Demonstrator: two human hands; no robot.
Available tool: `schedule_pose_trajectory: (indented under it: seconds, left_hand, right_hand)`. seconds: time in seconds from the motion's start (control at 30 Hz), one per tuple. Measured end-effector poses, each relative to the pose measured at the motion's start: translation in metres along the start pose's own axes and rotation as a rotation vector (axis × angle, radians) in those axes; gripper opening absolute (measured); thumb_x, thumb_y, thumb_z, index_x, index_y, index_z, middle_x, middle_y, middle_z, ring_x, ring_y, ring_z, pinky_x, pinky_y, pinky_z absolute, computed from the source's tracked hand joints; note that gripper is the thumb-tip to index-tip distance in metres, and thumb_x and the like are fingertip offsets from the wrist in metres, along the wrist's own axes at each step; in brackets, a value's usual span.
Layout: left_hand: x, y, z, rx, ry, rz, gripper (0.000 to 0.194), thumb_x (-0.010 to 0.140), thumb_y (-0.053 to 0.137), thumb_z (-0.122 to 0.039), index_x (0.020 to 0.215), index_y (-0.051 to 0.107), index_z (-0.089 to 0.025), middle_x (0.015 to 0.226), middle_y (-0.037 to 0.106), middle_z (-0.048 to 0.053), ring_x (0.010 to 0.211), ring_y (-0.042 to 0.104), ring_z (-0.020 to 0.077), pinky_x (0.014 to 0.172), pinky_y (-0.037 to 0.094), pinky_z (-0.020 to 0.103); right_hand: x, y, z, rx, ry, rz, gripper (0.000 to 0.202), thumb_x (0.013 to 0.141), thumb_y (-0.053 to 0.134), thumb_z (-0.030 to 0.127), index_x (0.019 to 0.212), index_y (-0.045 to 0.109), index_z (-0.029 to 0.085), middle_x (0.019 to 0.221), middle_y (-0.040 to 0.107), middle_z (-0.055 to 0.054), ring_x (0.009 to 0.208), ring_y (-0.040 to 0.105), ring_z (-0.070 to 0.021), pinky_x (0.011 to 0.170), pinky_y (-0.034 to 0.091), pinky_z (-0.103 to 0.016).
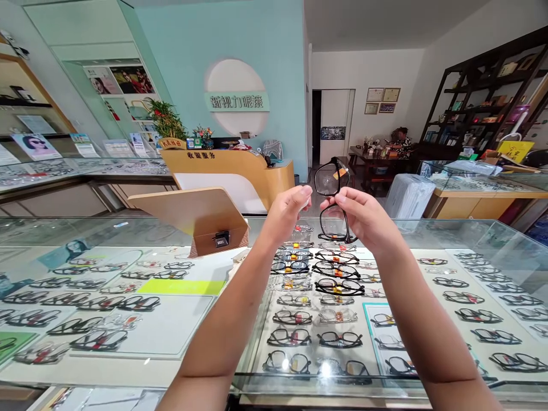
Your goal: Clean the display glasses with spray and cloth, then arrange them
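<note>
Right fingers (pixel 351 205) pinch glasses (pixel 327 181) | left fingers (pixel 295 198) curled, grip unclear | glass case (pixel 299 387) below | wooden stand (pixel 188 211) part-hides counter (pixel 276 181)

Behind the cashier desk (pixel 233 164) rises a teal wall (pixel 180 51) bearing a round sign (pixel 237 77). A leafy plant (pixel 165 121) stands at the desk's left end. In front of the desk stands a tilted wooden panel (pixel 180 214). Right of the desk sits a plastic-wrapped bundle (pixel 407 197); farther right, a tall dark shelf (pixel 483 108).
</note>
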State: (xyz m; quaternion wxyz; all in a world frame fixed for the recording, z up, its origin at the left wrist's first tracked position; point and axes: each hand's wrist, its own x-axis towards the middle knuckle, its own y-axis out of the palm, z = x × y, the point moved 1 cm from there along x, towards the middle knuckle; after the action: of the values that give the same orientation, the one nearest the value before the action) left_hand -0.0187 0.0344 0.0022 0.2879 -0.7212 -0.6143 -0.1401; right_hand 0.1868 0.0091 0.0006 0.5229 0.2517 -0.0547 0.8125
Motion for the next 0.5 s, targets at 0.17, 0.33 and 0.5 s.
schedule_pose_trajectory:
  seconds: [0.17,0.33,0.5]
  left_hand:
    - [-0.005,0.0,-0.007,0.053,-0.072,0.093,0.061,0.096,0.055,-0.081,0.076,0.057,-0.023,0.079,0.052,0.003,0.072,0.044,0.0181,0.062,0.04,0.031]
    - [-0.011,0.009,-0.01,0.204,-0.064,0.173,0.057,0.096,0.058,-0.074,0.073,0.047,-0.023,0.07,0.04,-0.002,0.066,0.036,0.0153,0.061,0.025,0.032]
    - [-0.013,0.012,-0.011,0.195,-0.057,0.165,0.06,0.097,0.058,-0.078,0.075,0.045,-0.023,0.072,0.044,-0.002,0.067,0.038,0.0153,0.062,0.029,0.031]
  right_hand:
    - [0.008,-0.005,-0.005,0.113,0.017,-0.128,0.043,0.081,0.102,0.057,0.093,0.08,0.022,0.104,0.084,-0.004,0.09,0.074,-0.0156,0.086,0.061,-0.026]
    - [0.01,-0.005,-0.007,0.169,0.01,-0.16,0.045,0.075,0.105,0.056,0.091,0.081,0.022,0.102,0.084,-0.002,0.087,0.075,-0.0141,0.084,0.062,-0.024]
    - [0.009,-0.003,-0.006,0.169,-0.004,-0.158,0.043,0.076,0.104,0.055,0.089,0.081,0.022,0.101,0.084,-0.002,0.085,0.075,-0.0137,0.081,0.063,-0.023]
